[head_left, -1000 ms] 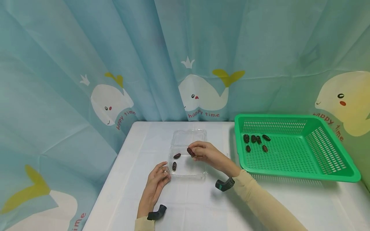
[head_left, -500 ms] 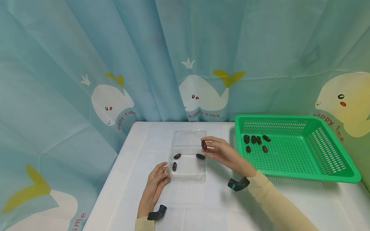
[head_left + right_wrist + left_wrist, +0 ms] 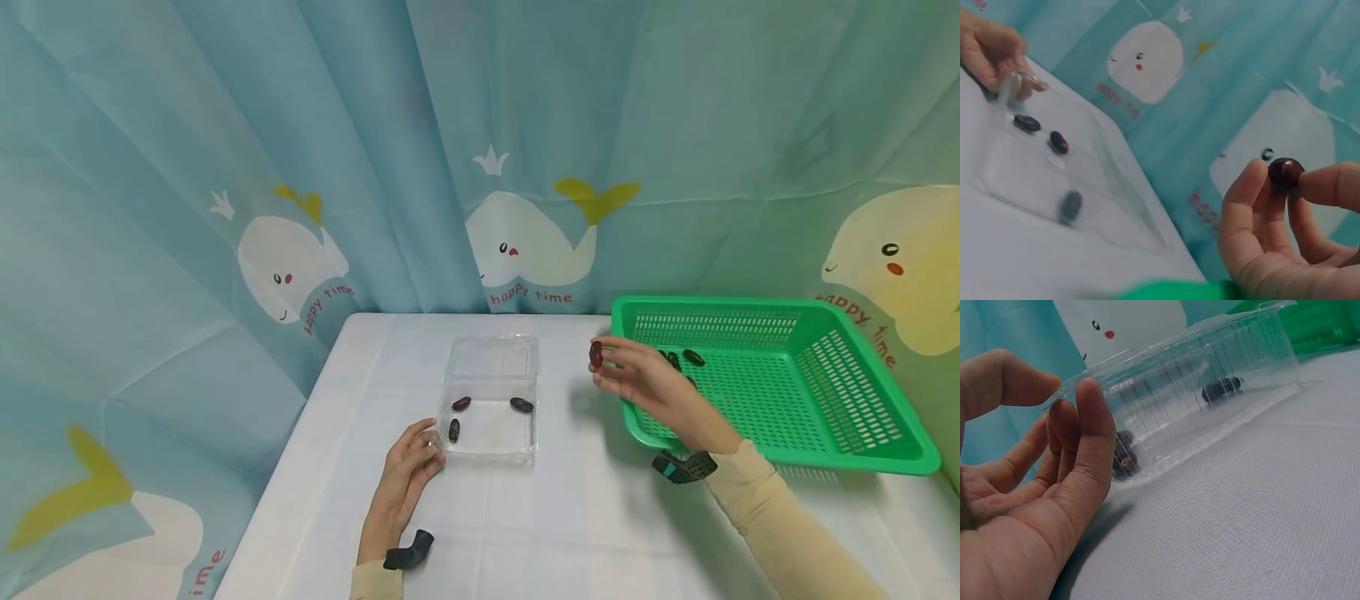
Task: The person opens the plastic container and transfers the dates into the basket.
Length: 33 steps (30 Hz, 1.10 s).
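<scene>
My right hand (image 3: 651,382) pinches a glossy dark-brown date (image 3: 596,355) between thumb and fingertips, above the table at the left edge of the green basket (image 3: 780,404). The right wrist view shows that date (image 3: 1285,174) end-on. To the left lies a clear plastic clamshell box (image 3: 491,433), its lid (image 3: 491,357) folded back. Inside are two dates at the left, one (image 3: 461,403) behind the other (image 3: 454,431), and one date (image 3: 522,405) by the right wall. At the box's left rim, my left hand (image 3: 408,462) pinches the edge with thumb and finger.
Several dates (image 3: 693,357) lie in the basket's left part, some hidden behind my right hand. The basket fills the table's right side. A white cloth (image 3: 555,533) covers the table, and a blue whale-print curtain (image 3: 675,167) hangs behind.
My right hand has moved right from over the box to the basket's left edge, holding one date. Another date now lies by the box's right wall. The left hand has stayed put.
</scene>
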Available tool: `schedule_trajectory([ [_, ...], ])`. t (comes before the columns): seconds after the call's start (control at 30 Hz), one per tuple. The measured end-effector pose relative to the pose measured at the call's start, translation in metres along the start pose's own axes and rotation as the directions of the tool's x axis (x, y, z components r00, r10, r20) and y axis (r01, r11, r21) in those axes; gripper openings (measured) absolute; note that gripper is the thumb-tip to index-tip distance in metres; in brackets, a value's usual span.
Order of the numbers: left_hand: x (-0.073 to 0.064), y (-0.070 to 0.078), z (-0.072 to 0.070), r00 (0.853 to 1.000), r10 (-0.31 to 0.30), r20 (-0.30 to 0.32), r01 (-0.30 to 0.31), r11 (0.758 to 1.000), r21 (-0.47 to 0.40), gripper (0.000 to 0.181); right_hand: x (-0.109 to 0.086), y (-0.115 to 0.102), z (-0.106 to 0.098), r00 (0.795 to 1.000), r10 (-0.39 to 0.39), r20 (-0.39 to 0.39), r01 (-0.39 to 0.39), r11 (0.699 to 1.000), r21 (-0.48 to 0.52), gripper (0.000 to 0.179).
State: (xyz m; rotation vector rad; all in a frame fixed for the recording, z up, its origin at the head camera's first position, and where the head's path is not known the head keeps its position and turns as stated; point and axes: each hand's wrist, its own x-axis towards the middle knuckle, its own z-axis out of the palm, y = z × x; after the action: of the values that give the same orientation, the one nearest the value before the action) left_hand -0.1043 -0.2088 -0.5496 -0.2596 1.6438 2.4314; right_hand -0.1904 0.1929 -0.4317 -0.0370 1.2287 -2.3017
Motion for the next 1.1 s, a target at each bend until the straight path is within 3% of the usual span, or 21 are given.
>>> schedule_trajectory([
  [0.13, 0.001, -0.001, -0.001, 1.0, 0.005, 0.009, -0.006, 1.0, 0.012, 0.057, -0.01, -0.015, -0.012, 1.0, 0.009, -0.018, -0.009, 1.0, -0.004, 0.026],
  [0.33, 0.001, 0.0, 0.0, 1.0, 0.015, 0.014, -0.015, 1.0, 0.017, 0.056, -0.019, -0.032, -0.034, 0.999, 0.007, -0.037, -0.01, 0.995, -0.096, 0.029],
  [0.6, 0.001, 0.0, 0.001, 1.0, 0.009, 0.008, -0.009, 1.0, 0.001, 0.056, -0.022, -0.048, -0.069, 0.988, 0.102, -0.118, -0.121, 0.979, -0.163, 0.028],
  [0.83, 0.002, -0.001, 0.001, 1.0, -0.001, 0.016, 0.001, 1.0, -0.003, 0.056, -0.028, -0.062, -0.098, 0.968, 0.191, -0.163, -0.234, 0.921, -0.311, 0.028],
  [1.1, 0.002, 0.001, 0.001, 1.0, -0.004, 0.007, 0.004, 1.0, -0.006, 0.056, -0.026, -0.069, -0.121, 0.916, 0.317, -0.247, -0.39, 0.85, -0.355, 0.021],
])
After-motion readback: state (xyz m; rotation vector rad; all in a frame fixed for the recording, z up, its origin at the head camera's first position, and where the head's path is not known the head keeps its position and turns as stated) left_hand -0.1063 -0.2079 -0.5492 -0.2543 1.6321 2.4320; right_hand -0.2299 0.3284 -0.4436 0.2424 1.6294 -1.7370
